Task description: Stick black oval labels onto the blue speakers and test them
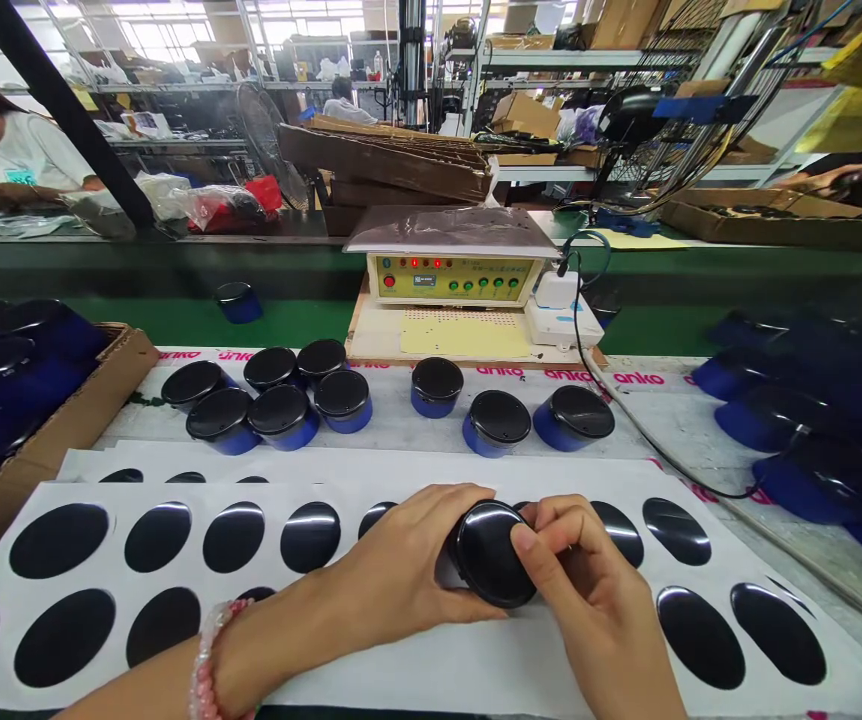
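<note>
My left hand [408, 560], with a pink bead bracelet at its wrist, is closed around a round black-topped housing [480, 565], its top tilted toward me. At the right edge of that top my right hand [588, 580] is closed, thumb and forefinger pinching a glossy black round sticker [497, 550] that covers the face. Whether the sticker is fully stuck down I cannot tell. Beneath both hands lies a white sheet [371, 650] bearing rows of black round stickers [311, 537]; a bare patch shows below the housing.
Several blue housings with black tops [281, 412] stand behind the sheet. A cardboard box [123, 350] of more is at left; others [813, 430] are piled right. Behind sits a control box [450, 280] with lit indicators; its cable [648, 440] crosses the right side. Co-workers are beyond.
</note>
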### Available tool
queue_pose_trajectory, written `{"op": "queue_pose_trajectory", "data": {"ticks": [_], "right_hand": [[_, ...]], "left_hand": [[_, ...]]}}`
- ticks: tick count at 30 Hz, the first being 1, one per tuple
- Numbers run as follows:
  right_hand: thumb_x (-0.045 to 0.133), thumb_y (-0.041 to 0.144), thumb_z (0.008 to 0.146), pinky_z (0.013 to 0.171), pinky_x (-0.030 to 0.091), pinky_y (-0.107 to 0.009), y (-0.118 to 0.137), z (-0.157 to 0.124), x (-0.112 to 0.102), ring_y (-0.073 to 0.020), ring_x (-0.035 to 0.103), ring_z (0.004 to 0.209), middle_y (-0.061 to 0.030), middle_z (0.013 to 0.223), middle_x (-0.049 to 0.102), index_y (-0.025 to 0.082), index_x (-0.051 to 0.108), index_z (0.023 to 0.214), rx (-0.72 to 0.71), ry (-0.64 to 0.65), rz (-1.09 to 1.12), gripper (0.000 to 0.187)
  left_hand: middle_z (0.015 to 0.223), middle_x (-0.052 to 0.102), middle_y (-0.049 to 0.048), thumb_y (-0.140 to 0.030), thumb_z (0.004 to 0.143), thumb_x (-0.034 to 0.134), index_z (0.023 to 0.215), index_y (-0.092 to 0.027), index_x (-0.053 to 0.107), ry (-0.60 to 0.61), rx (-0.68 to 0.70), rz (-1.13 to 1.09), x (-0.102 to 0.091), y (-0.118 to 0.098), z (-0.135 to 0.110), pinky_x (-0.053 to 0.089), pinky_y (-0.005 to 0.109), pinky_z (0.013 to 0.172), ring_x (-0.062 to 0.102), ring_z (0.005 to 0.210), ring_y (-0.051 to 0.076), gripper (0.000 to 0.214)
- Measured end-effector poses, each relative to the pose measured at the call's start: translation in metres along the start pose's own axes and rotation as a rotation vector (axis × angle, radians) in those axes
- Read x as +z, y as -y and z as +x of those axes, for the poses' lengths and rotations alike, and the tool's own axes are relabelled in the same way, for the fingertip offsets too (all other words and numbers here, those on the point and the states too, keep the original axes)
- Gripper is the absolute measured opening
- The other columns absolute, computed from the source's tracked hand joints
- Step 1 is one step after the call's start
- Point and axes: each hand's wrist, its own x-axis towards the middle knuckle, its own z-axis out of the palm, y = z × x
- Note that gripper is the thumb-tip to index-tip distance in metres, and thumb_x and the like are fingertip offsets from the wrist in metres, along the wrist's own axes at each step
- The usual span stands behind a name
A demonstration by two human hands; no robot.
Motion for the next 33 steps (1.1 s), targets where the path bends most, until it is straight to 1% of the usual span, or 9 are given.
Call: {"op": "queue_pose_trajectory", "data": {"ticks": [9, 13, 16, 20, 26, 29, 31, 32, 33], "right_hand": [[0.054, 0.028, 0.09, 0.065, 0.045, -0.024, 0.0, 0.002, -0.001, -0.0154, 0.053, 0.077, 0.0001, 0.077, 0.048, 0.023, 0.044, 0.069, -0.069, 0.015, -0.049, 0.024], [0.052, 0.025, 0.091, 0.064, 0.046, -0.025, -0.001, -0.003, 0.001, -0.0158, 0.054, 0.078, -0.0009, 0.079, 0.049, 0.023, 0.042, 0.073, -0.148, 0.004, -0.173, 0.021], [0.051, 0.02, 0.091, 0.065, 0.045, -0.027, -0.002, -0.009, -0.001, -0.0162, 0.055, 0.079, -0.0026, 0.084, 0.052, 0.023, 0.046, 0.082, -0.32, -0.049, -0.389, 0.011], [0.052, 0.02, 0.092, 0.067, 0.043, -0.031, 0.0, -0.007, -0.02, -0.0179, 0.057, 0.072, -0.0028, 0.079, 0.058, 0.021, 0.052, 0.086, -0.533, -0.064, -0.706, 0.006], [0.045, 0.035, 0.095, 0.056, 0.043, -0.028, 0.014, 0.022, -0.065, -0.0162, 0.058, 0.059, -0.0008, 0.069, 0.061, 0.023, 0.053, 0.078, -0.394, -0.227, -0.85, 0.022], [0.043, 0.042, 0.094, 0.047, 0.042, -0.027, 0.015, 0.036, -0.084, -0.0184, 0.062, 0.064, -0.0019, 0.073, 0.064, 0.024, 0.054, 0.082, -0.375, -0.178, -0.867, 0.025], [0.042, 0.045, 0.094, 0.052, 0.046, -0.029, 0.01, 0.047, -0.096, -0.0213, 0.065, 0.073, -0.0039, 0.083, 0.066, 0.024, 0.055, 0.089, -0.349, -0.118, -0.896, 0.026], [0.042, 0.045, 0.094, 0.057, 0.049, -0.032, 0.007, 0.052, -0.101, -0.0231, 0.065, 0.079, -0.0053, 0.09, 0.066, 0.024, 0.056, 0.094, -0.35, -0.086, -0.917, 0.026], [0.042, 0.045, 0.094, 0.063, 0.05, -0.035, 0.004, 0.058, -0.104, -0.0248, 0.065, 0.085, -0.007, 0.097, 0.066, 0.023, 0.055, 0.101, -0.372, -0.052, -0.937, 0.027]], "left_hand": [[0.127, 0.057, 0.0028, -0.043, 0.071, 0.076, 0.128, -0.027, 0.041, 0.008, -0.014, 0.015, 0.0, 0.0, -0.001, 0.046, 0.033, 0.101, 0.054, 0.117, 0.021, 0.069], [0.134, 0.052, 0.0054, -0.04, 0.074, 0.073, 0.142, -0.028, 0.021, 0.025, 0.019, 0.107, 0.001, -0.002, -0.001, 0.046, 0.034, 0.101, 0.051, 0.122, 0.021, 0.087], [0.14, 0.045, 0.0097, -0.033, 0.076, 0.07, 0.145, -0.025, 0.014, 0.03, 0.105, 0.273, 0.001, -0.004, -0.001, 0.047, 0.037, 0.101, 0.049, 0.125, 0.024, 0.09], [0.148, 0.037, 0.0122, -0.035, 0.081, 0.063, 0.143, -0.023, 0.026, 0.053, 0.191, 0.521, -0.002, -0.009, -0.001, 0.051, 0.043, 0.093, 0.055, 0.115, 0.029, 0.073], [0.146, 0.039, 0.0092, -0.028, 0.087, 0.056, 0.135, -0.033, 0.04, 0.108, 0.322, 0.762, -0.002, -0.024, -0.007, 0.057, 0.037, 0.081, 0.058, 0.109, 0.026, 0.051], [0.14, 0.045, 0.0058, -0.028, 0.09, 0.049, 0.138, -0.037, 0.035, -0.051, 0.302, 0.802, -0.027, -0.023, 0.003, 0.056, 0.035, 0.085, 0.057, 0.115, 0.025, 0.051], [0.139, 0.042, 0.0067, -0.035, 0.091, 0.047, 0.144, -0.032, 0.026, -0.23, 0.049, 0.807, -0.064, -0.014, 0.024, 0.052, 0.036, 0.092, 0.055, 0.118, 0.025, 0.057], [0.14, 0.038, 0.0068, -0.04, 0.091, 0.047, 0.146, -0.031, 0.022, -0.315, -0.18, 0.826, -0.087, -0.007, 0.038, 0.05, 0.036, 0.095, 0.054, 0.119, 0.026, 0.061], [0.141, 0.035, 0.0131, -0.041, 0.091, 0.046, 0.148, -0.022, 0.018, -0.362, -0.286, 0.843, -0.111, 0.002, 0.053, 0.049, 0.04, 0.095, 0.056, 0.116, 0.029, 0.066]]}}
